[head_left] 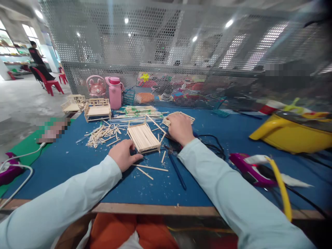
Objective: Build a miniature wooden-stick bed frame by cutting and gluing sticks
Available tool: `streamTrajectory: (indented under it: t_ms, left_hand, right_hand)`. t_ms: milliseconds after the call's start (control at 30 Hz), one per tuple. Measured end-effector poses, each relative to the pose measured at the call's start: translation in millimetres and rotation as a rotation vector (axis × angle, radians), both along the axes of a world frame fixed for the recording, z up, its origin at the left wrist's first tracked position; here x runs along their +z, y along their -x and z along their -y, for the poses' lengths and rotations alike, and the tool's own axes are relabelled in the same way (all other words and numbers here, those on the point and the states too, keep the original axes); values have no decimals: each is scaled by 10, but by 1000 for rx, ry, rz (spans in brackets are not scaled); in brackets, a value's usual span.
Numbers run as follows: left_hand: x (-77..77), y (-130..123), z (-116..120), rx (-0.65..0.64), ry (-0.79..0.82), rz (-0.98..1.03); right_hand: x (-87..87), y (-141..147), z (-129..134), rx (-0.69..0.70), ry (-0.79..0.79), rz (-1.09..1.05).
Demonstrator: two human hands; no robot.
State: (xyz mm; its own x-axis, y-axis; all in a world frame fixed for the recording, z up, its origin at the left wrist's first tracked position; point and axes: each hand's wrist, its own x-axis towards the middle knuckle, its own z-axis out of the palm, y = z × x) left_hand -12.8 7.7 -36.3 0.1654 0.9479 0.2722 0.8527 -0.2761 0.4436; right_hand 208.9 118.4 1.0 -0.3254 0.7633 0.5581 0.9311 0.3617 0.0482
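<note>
A small bench-like frame (pixel 144 137) made of thin wooden sticks stands in the middle of the blue table, with a slatted top and a few thin sticks standing up at its back. My left hand (pixel 123 155) rests at its near left corner, thumb stretched out apart from the fingers. Farther right, my right hand (pixel 180 127) is closed over a second light wooden stick piece (pixel 191 118); my fingertips are hidden behind the hand. Pliers (pixel 177 171) with blue handles lie below my right wrist. Loose sticks (pixel 150 168) are near my left hand.
Finished-looking stick chairs (pixel 98 110) stand at the back left, beside a pink bottle (pixel 114 93). Cut sticks (pixel 102 135) lie piled left of the frame. A purple glue gun (pixel 251 169) and yellow pan (pixel 298 133) sit right. Behind rises a perforated metal screen (pixel 85 45).
</note>
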Motion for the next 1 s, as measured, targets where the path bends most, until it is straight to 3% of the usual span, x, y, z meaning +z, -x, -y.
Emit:
streamTrajectory:
  t_ms: [167,300,433,600,667,733,800,867,1000]
  left_hand:
    - [31,-67,78,-40,-215,48]
    - [52,-99,91,-152,-323,79]
    - [67,-103,67,-171,-309,157]
    - [65,-87,11,-3,-159,396]
    - [55,-70,-19,46,-62,476]
    - [45,-46,-45,62,23,531]
    - [41,-17,-64,45,66,575]
    - [44,10,-75,15,67,597]
    - [62,41,-76,-58,-15,541]
  right_hand:
    - [-38,58,-256,-244,175,210]
    - [-59,152,-297,-258,183,217]
    - [-8,256,-235,-216,219,215]
    - [164,140,-86,-188,169,132]
    - [215,41,39,-122,4,-62]
    - [220,-10,220,9,-216,-305]
    - [176,21,435,165,-350,-419]
    - [104,130,641,368,-328,-390]
    - [-38,397,859,687,-82,-383]
